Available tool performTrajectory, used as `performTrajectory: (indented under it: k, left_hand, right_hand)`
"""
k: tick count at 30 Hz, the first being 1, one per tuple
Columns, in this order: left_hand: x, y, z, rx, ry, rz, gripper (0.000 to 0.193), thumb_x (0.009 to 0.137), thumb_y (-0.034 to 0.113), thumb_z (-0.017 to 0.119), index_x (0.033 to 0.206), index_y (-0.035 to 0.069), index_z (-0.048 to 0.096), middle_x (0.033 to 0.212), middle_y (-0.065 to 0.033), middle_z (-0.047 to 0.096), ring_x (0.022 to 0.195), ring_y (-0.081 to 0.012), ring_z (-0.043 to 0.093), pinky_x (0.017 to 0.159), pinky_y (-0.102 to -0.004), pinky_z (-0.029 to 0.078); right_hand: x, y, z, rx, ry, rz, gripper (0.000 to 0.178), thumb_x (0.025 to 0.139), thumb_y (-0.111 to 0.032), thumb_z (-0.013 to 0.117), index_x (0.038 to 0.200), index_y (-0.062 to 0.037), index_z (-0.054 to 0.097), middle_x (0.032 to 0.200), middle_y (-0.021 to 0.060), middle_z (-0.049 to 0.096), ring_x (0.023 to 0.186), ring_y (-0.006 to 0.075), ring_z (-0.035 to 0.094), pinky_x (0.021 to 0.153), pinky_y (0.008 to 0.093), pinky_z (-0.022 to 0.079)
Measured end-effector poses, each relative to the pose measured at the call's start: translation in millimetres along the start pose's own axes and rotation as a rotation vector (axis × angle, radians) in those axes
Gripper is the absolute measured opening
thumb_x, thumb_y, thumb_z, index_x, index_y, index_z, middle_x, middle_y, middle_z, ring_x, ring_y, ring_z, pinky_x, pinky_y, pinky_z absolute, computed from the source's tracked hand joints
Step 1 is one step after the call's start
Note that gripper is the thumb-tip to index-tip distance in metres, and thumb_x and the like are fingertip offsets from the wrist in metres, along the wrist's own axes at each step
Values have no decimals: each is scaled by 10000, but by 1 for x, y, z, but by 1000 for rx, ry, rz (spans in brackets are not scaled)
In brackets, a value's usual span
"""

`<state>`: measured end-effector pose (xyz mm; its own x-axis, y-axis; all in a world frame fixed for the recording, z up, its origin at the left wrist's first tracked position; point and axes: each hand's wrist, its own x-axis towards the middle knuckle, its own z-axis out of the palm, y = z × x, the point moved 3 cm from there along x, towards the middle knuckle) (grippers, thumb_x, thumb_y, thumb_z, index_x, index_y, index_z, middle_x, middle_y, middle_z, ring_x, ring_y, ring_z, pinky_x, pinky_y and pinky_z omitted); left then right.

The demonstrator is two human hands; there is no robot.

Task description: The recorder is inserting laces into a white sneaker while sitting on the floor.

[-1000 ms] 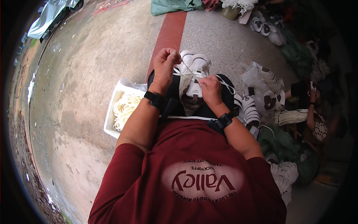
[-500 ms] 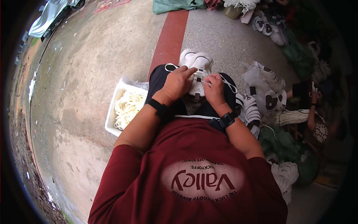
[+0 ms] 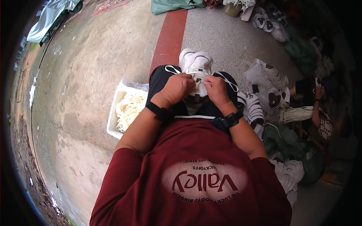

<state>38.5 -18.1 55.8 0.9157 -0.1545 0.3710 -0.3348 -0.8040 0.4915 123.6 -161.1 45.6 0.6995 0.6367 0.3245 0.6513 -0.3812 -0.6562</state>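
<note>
Between my knees a white sneaker (image 3: 201, 64) stands toe away from me, with a second white shoe (image 3: 184, 56) partly behind it on the left. My left hand (image 3: 179, 87) is closed at the left side of the lacing, its fingertips pinching the white shoelace. On the right side my right hand (image 3: 217, 90) pinches the lace too, thumb and forefinger together near the dark patch on the tongue. One lace loop (image 3: 172, 69) lies over my left knee, another (image 3: 229, 82) over my right. My hands hide part of the eyelets.
Left of my leg is a white box (image 3: 113, 116) full of cream laces (image 3: 130, 109). At right lie several stacked white shoes (image 3: 255, 109), clear plastic bags (image 3: 258, 73), a lace bundle (image 3: 298, 114) and green sacks (image 3: 281, 141). Another person's arm (image 3: 316, 109) is at far right.
My left hand's outstretched forefinger has curled in to the lacing. My right hand has stayed by the lacing, still pinching the lace. The shoes remain between my knees.
</note>
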Motion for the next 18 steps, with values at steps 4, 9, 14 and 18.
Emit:
performTrajectory:
  k: [4, 9, 14, 18]
  left_hand:
    - [2, 3, -2, -74, -27, -15, 81, 695, 112, 632, 685, 54, 576, 712, -79, 550, 711, -279, 576, 614, -352, 466]
    - [1, 2, 0, -169, -12, -33, 78, 682, 83, 638, 665, 45, 572, 690, -87, 543, 673, -285, 574, 595, -346, 454]
    - [2, 1, 1, -162, -54, -57, 83, 699, 100, 636, 676, 44, 580, 686, -97, 542, 676, -288, 569, 594, -346, 451]
    - [2, -3, 1, -111, 29, -127, 109, 746, 150, 610, 724, 45, 593, 711, -121, 572, 680, -303, 581, 599, -357, 461]
  right_hand:
    - [-1, 2, 1, -84, -22, -1, 100, 757, -119, 567, 690, -47, 552, 650, 184, 559, 655, 373, 569, 565, 450, 442]
    - [-2, 2, 12, -219, 71, -41, 121, 770, -125, 557, 684, -54, 511, 607, 182, 548, 597, 382, 560, 528, 459, 438]
    - [-5, -4, 17, -296, 134, -158, 100, 766, -103, 542, 699, -63, 479, 538, 168, 526, 518, 359, 560, 474, 449, 434]
    - [-6, -5, 19, -295, 128, -164, 86, 761, -96, 539, 710, -59, 480, 538, 162, 531, 522, 348, 569, 476, 449, 437]
